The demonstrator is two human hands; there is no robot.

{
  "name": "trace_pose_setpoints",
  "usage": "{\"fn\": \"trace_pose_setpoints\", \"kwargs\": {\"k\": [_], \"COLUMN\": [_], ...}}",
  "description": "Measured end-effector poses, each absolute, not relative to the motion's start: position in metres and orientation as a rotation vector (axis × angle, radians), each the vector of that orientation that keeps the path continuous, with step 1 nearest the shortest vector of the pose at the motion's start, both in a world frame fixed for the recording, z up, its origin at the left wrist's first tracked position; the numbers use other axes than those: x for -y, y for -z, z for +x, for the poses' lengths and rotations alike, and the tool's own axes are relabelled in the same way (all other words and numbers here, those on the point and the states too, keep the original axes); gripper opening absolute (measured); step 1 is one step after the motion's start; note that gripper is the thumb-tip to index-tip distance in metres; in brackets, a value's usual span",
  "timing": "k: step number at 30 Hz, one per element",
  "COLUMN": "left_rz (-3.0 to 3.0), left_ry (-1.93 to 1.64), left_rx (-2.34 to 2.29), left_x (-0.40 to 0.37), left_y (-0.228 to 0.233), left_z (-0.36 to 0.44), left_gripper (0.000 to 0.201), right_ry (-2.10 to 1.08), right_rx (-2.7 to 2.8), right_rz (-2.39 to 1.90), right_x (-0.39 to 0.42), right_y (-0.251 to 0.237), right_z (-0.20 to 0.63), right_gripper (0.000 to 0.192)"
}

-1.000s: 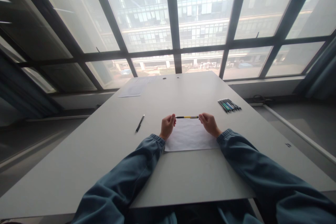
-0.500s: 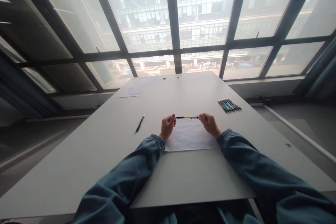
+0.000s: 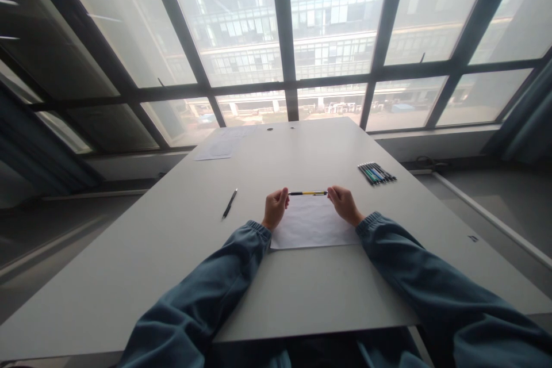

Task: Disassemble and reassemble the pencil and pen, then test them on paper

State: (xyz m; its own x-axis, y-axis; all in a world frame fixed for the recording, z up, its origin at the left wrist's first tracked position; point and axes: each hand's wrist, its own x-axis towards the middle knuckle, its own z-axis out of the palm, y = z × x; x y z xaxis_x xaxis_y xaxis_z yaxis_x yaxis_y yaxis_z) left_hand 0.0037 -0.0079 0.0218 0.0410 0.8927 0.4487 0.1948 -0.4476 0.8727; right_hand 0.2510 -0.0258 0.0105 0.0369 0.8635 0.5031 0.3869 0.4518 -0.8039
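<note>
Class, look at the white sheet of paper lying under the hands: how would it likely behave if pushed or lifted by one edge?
The sheet of paper looks thin and lies flat on the smooth table, so a push would probably slide it easily. Lifted by one edge, it would likely droop rather than stay stiff. It seems very light; the left hand and right hand hold a pen above it.

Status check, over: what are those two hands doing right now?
Left hand and right hand pinch opposite ends of yellow pen. Pen level above white sheet. Nothing in between.
</note>
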Motion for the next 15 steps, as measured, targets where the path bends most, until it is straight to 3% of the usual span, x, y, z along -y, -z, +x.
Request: {"fn": "trace_pose_setpoints", "kwargs": {"k": [15], "left_rz": [1.719], "left_ry": [-1.448], "left_rx": [-1.087], "left_x": [0.0083], "left_y": [-0.0222], "left_z": [0.0033], "left_gripper": [0.059], "right_ry": [-0.511], "right_rx": [1.567], "right_rz": [-1.124], "right_x": [0.0262], "right_y": [-0.0102], "right_z": [0.2506], "right_gripper": [0.048]}}
